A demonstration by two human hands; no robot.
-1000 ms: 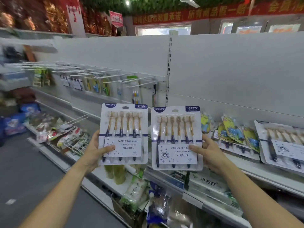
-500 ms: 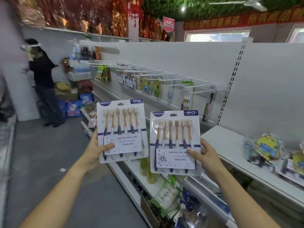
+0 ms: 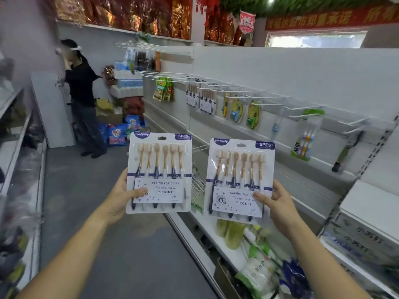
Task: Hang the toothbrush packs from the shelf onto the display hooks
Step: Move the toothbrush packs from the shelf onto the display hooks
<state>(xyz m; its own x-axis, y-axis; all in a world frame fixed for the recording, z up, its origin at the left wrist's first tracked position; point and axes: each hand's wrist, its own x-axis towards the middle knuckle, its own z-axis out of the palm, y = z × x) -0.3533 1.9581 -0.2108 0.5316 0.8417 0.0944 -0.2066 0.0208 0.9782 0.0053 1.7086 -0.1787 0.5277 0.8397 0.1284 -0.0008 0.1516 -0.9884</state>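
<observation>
Mid-aisle: left hand (image 3: 117, 196) pinches one toothbrush pack (image 3: 159, 172), right hand (image 3: 278, 202) another (image 3: 239, 180); light, stiff cards, grip low edges.

Bare left grip (image 3: 120, 198) and right grip (image 3: 281, 207) on bare, slim forearms (image 3: 71, 244).

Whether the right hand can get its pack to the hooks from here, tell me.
Probably, with a stretch. The right hand pinches its pack in open air, and nothing stands between it and the hooks; they sit higher and farther ahead.
</observation>
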